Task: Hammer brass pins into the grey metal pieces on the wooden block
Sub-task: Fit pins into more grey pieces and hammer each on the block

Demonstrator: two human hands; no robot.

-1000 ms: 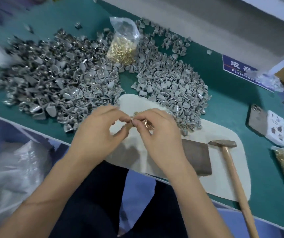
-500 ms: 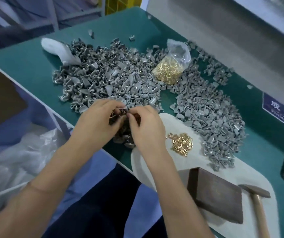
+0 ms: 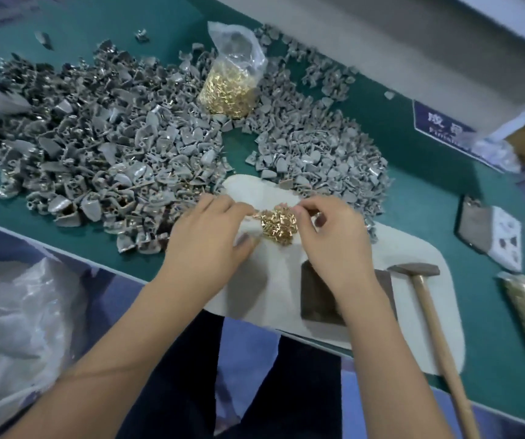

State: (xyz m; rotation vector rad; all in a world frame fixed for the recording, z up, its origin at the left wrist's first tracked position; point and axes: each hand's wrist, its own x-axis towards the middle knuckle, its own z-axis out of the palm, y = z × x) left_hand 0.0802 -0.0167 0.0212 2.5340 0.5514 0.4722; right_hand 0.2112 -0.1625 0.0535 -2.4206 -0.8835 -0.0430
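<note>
Between my hands on the pale cloth mat (image 3: 273, 293) I see the small heap of loose brass pins (image 3: 278, 224), right hand (image 3: 334, 239) pinching at its far edge, left hand (image 3: 205, 239) curled beside, what it holds hidden, dark wooden block (image 3: 316, 299) nearer me under my right wrist.

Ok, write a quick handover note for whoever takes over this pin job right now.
Left hand: fingers curled at the edge of the loose brass pins on the white mat; what it pinches is not clear.
Right hand: fingertips at the same pins; grip unclear.
Wooden block: on the mat, partly under the right forearm, no grey piece visible on it.
Hammer: lying untouched right of the block.
Grey metal pieces: heaped behind the mat; bag of pins among them.
Left: set a piece on the block, seat a pin, hammer.
</note>
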